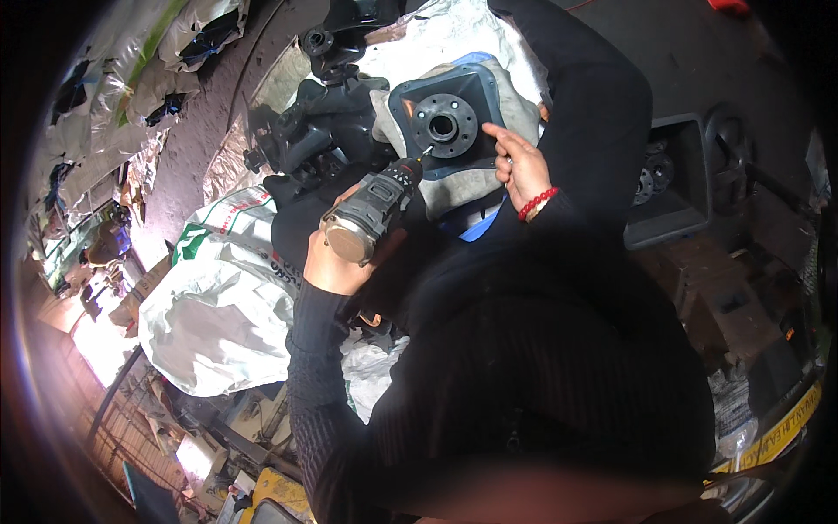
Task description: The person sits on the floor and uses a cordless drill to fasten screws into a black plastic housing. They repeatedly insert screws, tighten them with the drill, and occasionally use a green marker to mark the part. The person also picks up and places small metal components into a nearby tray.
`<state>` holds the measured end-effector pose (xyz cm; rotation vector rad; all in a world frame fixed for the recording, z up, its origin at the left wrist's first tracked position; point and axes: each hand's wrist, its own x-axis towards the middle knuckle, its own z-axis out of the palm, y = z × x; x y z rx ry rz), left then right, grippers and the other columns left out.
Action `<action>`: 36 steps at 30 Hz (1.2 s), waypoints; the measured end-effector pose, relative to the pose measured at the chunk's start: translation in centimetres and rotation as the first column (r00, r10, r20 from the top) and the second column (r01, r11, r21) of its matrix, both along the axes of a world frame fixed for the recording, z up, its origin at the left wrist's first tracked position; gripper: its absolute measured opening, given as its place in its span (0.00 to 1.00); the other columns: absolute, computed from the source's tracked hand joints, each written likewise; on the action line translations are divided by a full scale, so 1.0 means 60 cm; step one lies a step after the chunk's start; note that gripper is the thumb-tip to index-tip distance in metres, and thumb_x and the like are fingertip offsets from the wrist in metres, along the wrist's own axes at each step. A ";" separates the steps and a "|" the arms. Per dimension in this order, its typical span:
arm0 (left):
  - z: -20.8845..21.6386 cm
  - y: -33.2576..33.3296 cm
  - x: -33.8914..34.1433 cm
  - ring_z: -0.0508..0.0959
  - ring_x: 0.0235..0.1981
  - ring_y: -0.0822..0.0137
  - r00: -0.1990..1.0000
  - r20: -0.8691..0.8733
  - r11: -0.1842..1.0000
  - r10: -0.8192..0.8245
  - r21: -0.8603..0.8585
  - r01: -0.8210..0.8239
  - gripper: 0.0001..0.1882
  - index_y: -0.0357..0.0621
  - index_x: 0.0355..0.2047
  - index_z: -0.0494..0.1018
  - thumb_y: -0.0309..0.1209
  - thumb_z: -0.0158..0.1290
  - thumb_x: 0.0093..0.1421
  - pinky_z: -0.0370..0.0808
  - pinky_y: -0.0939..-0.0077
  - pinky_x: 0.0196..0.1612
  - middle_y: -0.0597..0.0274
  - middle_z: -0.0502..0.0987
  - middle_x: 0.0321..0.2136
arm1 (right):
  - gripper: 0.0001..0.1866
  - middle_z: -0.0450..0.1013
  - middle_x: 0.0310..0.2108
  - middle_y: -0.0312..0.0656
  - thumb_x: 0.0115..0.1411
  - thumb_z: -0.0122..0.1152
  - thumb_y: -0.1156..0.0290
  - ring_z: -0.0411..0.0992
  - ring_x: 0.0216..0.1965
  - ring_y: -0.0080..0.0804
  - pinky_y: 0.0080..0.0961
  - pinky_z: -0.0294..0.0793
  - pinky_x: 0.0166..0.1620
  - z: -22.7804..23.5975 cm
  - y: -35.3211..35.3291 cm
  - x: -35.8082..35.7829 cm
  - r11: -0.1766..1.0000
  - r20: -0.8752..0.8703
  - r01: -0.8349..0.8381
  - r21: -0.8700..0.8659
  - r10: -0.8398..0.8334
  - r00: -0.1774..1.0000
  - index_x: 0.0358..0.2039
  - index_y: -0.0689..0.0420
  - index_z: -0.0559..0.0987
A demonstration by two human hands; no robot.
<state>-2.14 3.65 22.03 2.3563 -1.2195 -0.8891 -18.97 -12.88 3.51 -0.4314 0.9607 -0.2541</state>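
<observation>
My left hand (340, 272) is closed around a grey cordless drill (371, 210). The drill points up and right, its bit at the lower-left rim of a round black flange (456, 147). Several small holes and a larger central opening show in this flange. It sits in a dark, square-edged plastic housing (486, 93) between my legs, over pale cloth. Beside the housing's right edge is my right hand (524, 170), a red bead bracelet (538, 203) on its wrist. Its index finger reaches toward the housing while the others curl inward; what they hold, if anything, is too small to make out.
Several black moulded parts (336, 122) are piled to the left of the housing. A white woven sack (218, 323) lies left of my arm. Another dark housing (676, 223) stands on the floor at right, past my leg. Clutter and a yellow edge (781, 428) lie lower right.
</observation>
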 end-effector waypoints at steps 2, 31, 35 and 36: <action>0.006 -0.020 0.007 0.78 0.44 0.56 0.998 0.019 0.997 -0.056 0.053 0.055 0.30 0.41 0.50 0.69 0.38 0.64 0.48 0.75 0.69 0.46 0.54 0.76 0.45 | 0.17 0.63 0.25 0.24 0.62 0.56 0.66 0.55 0.18 0.09 0.10 0.52 0.20 -0.007 -0.008 0.021 1.000 -0.073 -0.005 -0.018 0.004 0.997 0.48 0.61 0.75; -0.020 -0.088 0.045 0.78 0.42 0.56 0.985 -0.104 0.960 -0.141 0.228 0.162 0.28 0.42 0.47 0.70 0.41 0.64 0.49 0.74 0.69 0.46 0.54 0.78 0.40 | 0.15 0.67 0.20 0.26 0.55 0.67 0.60 0.53 0.15 0.09 0.12 0.50 0.18 -0.040 -0.008 0.055 0.960 -0.199 -0.194 -0.204 0.153 0.968 0.35 0.59 0.79; 0.011 -0.065 0.011 0.76 0.46 0.58 0.941 0.128 0.941 -0.313 0.178 0.288 0.25 0.41 0.47 0.72 0.40 0.62 0.52 0.72 0.68 0.49 0.54 0.75 0.45 | 0.17 0.66 0.18 0.25 0.54 0.67 0.58 0.54 0.17 0.10 0.12 0.52 0.20 -0.054 -0.014 0.058 0.874 -0.252 -0.275 -0.401 0.183 0.950 0.35 0.59 0.80; 0.025 -0.059 0.005 0.76 0.46 0.57 0.979 0.028 0.979 -0.201 -0.019 0.201 0.22 0.41 0.46 0.73 0.36 0.62 0.52 0.72 0.67 0.48 0.53 0.75 0.45 | 0.17 0.65 0.18 0.25 0.54 0.67 0.58 0.54 0.17 0.10 0.12 0.52 0.20 -0.054 -0.014 0.057 0.848 -0.310 -0.321 -0.421 0.198 0.930 0.36 0.59 0.80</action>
